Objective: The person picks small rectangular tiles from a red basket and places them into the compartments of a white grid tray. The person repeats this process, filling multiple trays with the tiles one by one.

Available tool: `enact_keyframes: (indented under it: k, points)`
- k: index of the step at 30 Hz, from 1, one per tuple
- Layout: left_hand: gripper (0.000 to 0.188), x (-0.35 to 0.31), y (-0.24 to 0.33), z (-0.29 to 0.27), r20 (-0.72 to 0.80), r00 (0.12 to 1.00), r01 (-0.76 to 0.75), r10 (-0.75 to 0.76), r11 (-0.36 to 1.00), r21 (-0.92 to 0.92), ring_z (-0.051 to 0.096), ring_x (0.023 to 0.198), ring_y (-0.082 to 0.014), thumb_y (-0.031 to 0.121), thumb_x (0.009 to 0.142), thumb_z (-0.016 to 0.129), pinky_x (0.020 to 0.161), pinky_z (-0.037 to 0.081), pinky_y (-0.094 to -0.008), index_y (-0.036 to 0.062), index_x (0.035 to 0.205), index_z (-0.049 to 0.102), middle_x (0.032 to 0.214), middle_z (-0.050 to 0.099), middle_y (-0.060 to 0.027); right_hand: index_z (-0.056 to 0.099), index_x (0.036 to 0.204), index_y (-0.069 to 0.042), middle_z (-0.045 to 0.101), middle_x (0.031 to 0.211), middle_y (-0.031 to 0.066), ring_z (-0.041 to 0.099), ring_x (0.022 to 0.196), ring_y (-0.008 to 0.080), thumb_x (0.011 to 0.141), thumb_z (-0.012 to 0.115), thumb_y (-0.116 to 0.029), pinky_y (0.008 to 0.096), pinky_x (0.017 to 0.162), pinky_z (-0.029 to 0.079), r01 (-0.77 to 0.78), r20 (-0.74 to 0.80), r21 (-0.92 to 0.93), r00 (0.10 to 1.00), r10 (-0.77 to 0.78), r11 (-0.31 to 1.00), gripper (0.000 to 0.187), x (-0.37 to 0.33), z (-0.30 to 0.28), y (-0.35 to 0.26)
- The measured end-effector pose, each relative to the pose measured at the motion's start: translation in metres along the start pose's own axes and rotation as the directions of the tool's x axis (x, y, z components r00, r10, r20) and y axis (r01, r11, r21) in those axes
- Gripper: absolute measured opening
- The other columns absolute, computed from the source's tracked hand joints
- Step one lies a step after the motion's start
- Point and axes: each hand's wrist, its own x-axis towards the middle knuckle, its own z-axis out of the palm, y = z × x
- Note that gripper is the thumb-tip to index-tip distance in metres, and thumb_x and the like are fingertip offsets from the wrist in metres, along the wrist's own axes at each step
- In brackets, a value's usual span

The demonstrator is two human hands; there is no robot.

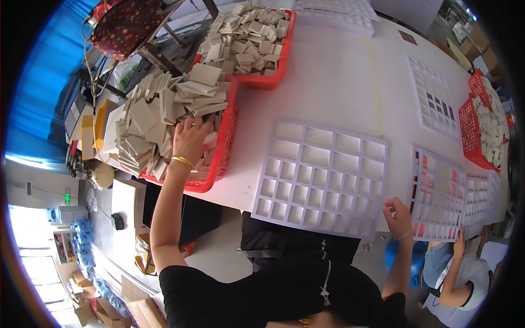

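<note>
My left hand (pixel 191 138), with a gold bracelet at its wrist, reaches into the near red plastic basket (pixel 228 147), heaped with thin square white tiles (pixel 143 116). Its fingers bend down among the tiles, and a white tile (pixel 210 139) shows at the thumb side; the fingertips are partly hidden. My right hand (pixel 398 217) is beside the lower right edge of a white compartment tray (pixel 328 154), its fingers curled in. What it holds, if anything, is too small to make out. The tray has larger compartments at the far side and smaller ones nearer me.
Another red basket (pixel 285 52) full of tiles stands beyond the near one. More trays, including a partly filled one (pixel 437 188), lie to the right. A co-worker (pixel 456 273) sits at the right with a hand at a tray. Red baskets (pixel 471 131) stand at the far right.
</note>
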Motion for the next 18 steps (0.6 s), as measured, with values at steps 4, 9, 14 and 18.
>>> enact_keyframes:
  k: [4,9,14,18]
  points:
    - [0.039,-0.017,-0.004,0.004,-0.206,0.978,0.0,-0.018,0.996,-0.091,0.057,0.1,-0.0239,0.016,0.068,0.074,0.085,0.043,-0.0395,0.0133,0.104,0.06,0.101,0.063,-0.0046,0.059,0.091,-0.004,0.064,0.079,0.0098,0.063,0.067,0.0209,0.083,0.062,-0.014,0.0297,0.06,0.048,0.051,0.011,-0.006,0.999,-0.051,0.999,0.013,-0.002,0.005,-0.001]
    - [0.036,-0.035,0.022,-0.021,-0.387,0.876,0.146,-0.289,0.922,-0.359,0.063,0.065,-0.027,0.022,0.076,0.072,0.057,0.049,-0.0384,0.0123,0.108,0.058,0.078,0.064,-0.01,0.058,0.101,-0.005,0.065,0.085,0.0089,0.063,0.068,0.0221,0.082,0.063,-0.012,0.0297,0.064,0.05,0.18,-0.021,0.118,0.984,-0.178,0.977,0.021,0.018,0.035,-0.032]
    - [0.038,-0.04,0.121,-0.033,-0.19,0.981,-0.147,0.035,0.774,-0.616,0.062,0.057,-0.0314,0.025,0.083,0.069,0.05,0.049,-0.0369,0.0089,0.114,0.056,0.071,0.063,-0.0131,0.047,0.131,-0.012,0.058,0.113,0.0116,0.063,0.081,0.0254,0.079,0.07,-0.015,0.0323,0.067,0.053,0.489,-0.109,0.291,0.871,-0.479,0.822,0.057,0.038,0.082,-0.119]
    - [0.035,-0.039,0.19,-0.006,-0.075,0.982,-0.136,0.173,0.376,-0.917,0.063,0.059,-0.0291,0.023,0.086,0.066,0.052,0.049,-0.0343,0.0047,0.115,0.055,0.079,0.063,-0.0159,0.047,0.13,-0.013,0.057,0.111,0.0115,0.062,0.087,0.0294,0.077,0.073,-0.018,0.0353,0.068,0.053,0.631,-0.102,0.259,0.77,-0.629,0.731,0.059,0.049,0.106,-0.143]
